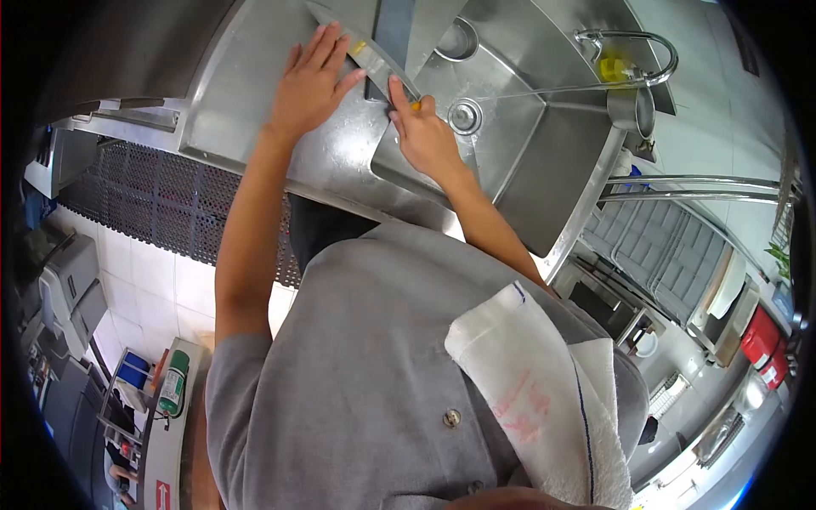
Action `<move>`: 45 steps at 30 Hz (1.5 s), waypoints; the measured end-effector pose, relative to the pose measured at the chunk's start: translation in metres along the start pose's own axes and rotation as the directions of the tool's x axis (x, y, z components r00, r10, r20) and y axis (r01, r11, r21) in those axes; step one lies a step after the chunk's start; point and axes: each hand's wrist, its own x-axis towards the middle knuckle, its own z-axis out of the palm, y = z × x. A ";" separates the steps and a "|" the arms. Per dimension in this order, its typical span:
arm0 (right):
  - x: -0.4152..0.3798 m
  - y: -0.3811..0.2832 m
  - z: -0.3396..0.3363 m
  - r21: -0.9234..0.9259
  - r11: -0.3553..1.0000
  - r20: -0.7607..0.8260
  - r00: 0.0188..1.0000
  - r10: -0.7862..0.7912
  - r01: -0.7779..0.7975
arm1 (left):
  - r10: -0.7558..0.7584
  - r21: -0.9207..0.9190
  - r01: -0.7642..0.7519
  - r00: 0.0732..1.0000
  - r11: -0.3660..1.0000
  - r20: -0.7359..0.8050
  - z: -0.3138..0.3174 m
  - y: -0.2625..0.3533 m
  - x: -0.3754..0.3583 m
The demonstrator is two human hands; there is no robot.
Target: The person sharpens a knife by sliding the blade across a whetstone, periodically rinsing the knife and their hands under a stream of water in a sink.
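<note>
A large knife with a broad metal blade and a yellow-orange handle lies across a long dark grey bar, which looks like a sharpening stone, on the steel counter beside the sink. My right hand is closed around the handle, its index finger stretched along the knife's near end. Flat on the blade towards its tip rest the extended fingers of my left hand, thumb spread apart. Most of the handle is hidden by my right hand.
Right of the counter is a steel sink with a round drain and a metal bowl. A thin stream, apparently water, runs from the curved tap. A metal pot hangs near the tap.
</note>
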 end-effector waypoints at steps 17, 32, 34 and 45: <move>-0.069 0.014 -0.009 0.060 0.987 0.055 0.988 0.146 -0.149 | 0.107 0.121 -0.126 0.983 0.985 0.150 0.003 0.055 -0.013; -0.049 0.018 -0.009 0.020 0.996 0.049 0.995 0.086 -0.087 | 0.077 0.110 -0.097 0.982 0.989 0.171 0.003 0.037 -0.002; -0.010 0.009 -0.005 0.015 0.999 0.004 1.000 0.028 -0.028 | 0.051 0.124 -0.071 0.987 0.990 0.155 -0.001 0.006 0.019; -0.083 0.020 -0.018 0.011 0.993 0.092 0.989 0.112 -0.114 | 0.095 0.086 -0.107 0.987 0.991 0.127 -0.003 0.062 -0.025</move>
